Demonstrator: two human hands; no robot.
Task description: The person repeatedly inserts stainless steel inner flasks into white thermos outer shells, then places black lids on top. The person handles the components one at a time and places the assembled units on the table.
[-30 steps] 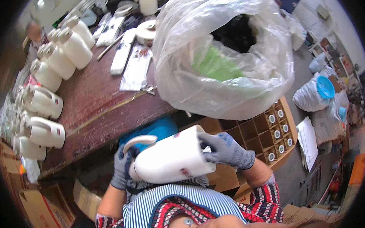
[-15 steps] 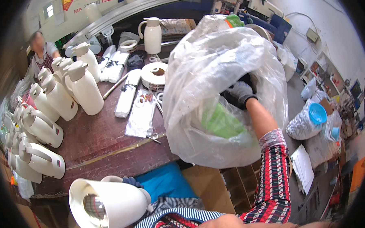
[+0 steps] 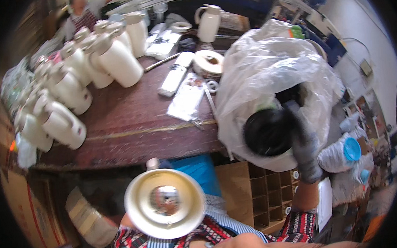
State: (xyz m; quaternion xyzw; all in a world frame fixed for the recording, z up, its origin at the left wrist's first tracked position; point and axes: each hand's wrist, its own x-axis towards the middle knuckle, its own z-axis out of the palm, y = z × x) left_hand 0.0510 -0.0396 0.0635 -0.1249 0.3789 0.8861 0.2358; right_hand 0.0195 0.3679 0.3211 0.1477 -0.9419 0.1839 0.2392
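Observation:
A white vacuum jug body (image 3: pixel 188 186) is held low in front of me, its wide round open end facing up and a shiny mirrored surface inside. My left hand (image 3: pixel 165 164) is closed on it near the handle, mostly hidden behind the jug; only a bit of dark glove shows. My right hand (image 3: pixel 304 150), in a grey glove and smeared by motion, grips a round black dish-shaped part (image 3: pixel 269 132). This part is at the mouth of a large clear plastic bag (image 3: pixel 245 77), which has more black pieces inside.
Several white jugs (image 3: pixel 116 61) crowd the left of the dark red table (image 3: pixel 118 123); another jug (image 3: pixel 209 24) stands at the back. Tape rolls (image 3: pixel 207 61) and plastic packets (image 3: pixel 186 98) lie mid-table. Below is a divided cardboard box (image 3: pixel 259 196). A person (image 3: pixel 83 16) is at far left.
My right hand has come out of the bag toward me with the black part. The jug in my left hand has turned its open end upward. The view has shifted.

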